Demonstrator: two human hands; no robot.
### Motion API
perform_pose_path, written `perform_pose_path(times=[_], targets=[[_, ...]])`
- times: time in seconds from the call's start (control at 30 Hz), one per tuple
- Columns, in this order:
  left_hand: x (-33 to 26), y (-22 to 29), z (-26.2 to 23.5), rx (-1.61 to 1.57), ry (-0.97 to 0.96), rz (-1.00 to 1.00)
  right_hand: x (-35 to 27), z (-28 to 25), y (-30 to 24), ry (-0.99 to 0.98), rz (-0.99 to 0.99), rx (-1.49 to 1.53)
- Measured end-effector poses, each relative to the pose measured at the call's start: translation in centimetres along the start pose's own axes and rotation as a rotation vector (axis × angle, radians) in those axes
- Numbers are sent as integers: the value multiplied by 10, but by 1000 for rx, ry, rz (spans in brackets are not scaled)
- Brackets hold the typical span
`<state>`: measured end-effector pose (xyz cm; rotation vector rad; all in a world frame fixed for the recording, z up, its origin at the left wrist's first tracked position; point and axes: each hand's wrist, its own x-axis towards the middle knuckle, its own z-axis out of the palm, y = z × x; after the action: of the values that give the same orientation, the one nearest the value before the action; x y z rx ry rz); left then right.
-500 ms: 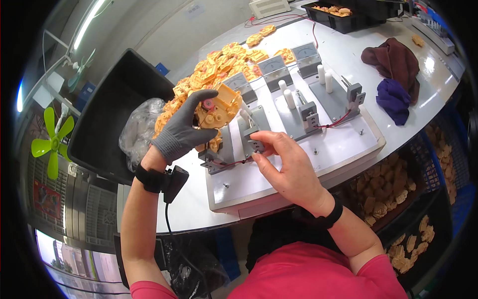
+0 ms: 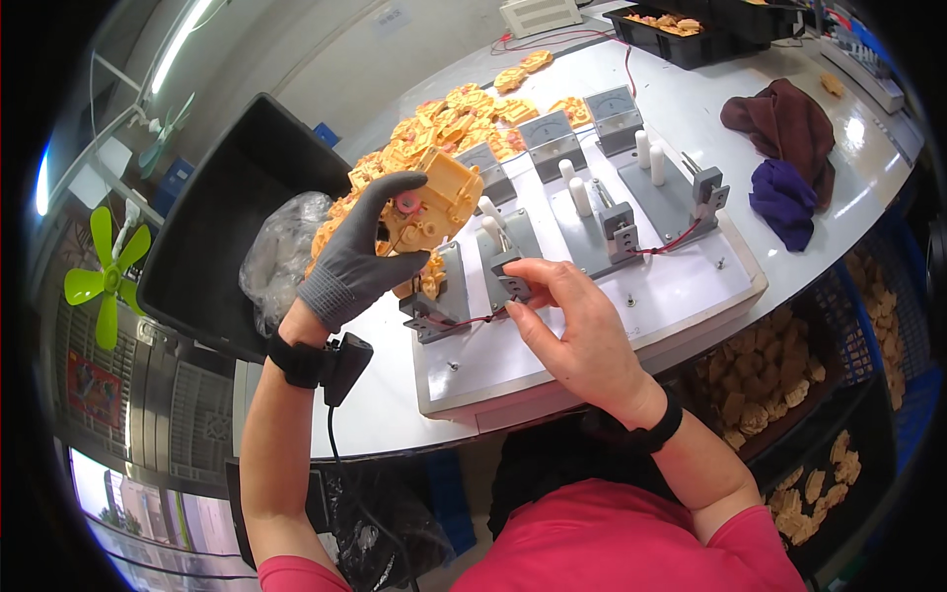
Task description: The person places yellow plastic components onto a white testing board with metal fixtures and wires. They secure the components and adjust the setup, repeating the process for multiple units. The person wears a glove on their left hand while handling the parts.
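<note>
My left hand [image 2: 350, 252], in a grey glove, grips a yellow plastic gear housing [image 2: 452, 192] between thumb and fingers. A pink round part shows inside the housing, which is held tilted above the test board [image 2: 473, 380]. My bare right hand [image 2: 587, 345] has thumb and index finger closed at a small grey block [image 2: 510, 283] on one of the board's stations. Its other fingers are curled and partly hidden. White pegs [image 2: 490, 229] stand just behind that block. Another yellow part [image 2: 432, 276] sits in the leftmost station, below my left hand.
Beyond the board's dial meters [image 2: 546, 138] lies a heap of yellow housings [image 2: 429, 128]. A black bin [image 2: 212, 217] and clear plastic bag [image 2: 281, 261] are at left. Brown [image 2: 789, 123] and purple cloths [image 2: 784, 202] lie at right. Crates of parts [image 2: 760, 365] stand below the table edge.
The yellow housing has turned slightly in my left hand and tilts up more. My right hand stays at the same grey block. The whole view has shifted a little.
</note>
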<state>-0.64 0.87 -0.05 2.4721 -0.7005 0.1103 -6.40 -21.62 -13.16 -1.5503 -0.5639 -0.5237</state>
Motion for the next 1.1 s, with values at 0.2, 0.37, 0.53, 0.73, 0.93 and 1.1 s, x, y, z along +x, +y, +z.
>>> perform_pose_path(times=[0.2, 0.37, 0.53, 0.73, 0.93, 1.1], targets=[[7, 8, 3, -16, -11, -48, 1, -2, -2, -27, 44, 42], [22, 13, 4, -10, -80, -177, 4, -7, -8, -93, 63, 131], [37, 26, 11, 240, -159, -229, 4, -8, -6, -87, 74, 119], [41, 40, 24, 437, -226, -73, 3, -8, -7, -78, 76, 102], [51, 46, 27, 484, -387, -138, 2, -7, -7, -62, 77, 81], [48, 35, 39, 488, -472, -206, 2, -5, -8, -70, 71, 65]])
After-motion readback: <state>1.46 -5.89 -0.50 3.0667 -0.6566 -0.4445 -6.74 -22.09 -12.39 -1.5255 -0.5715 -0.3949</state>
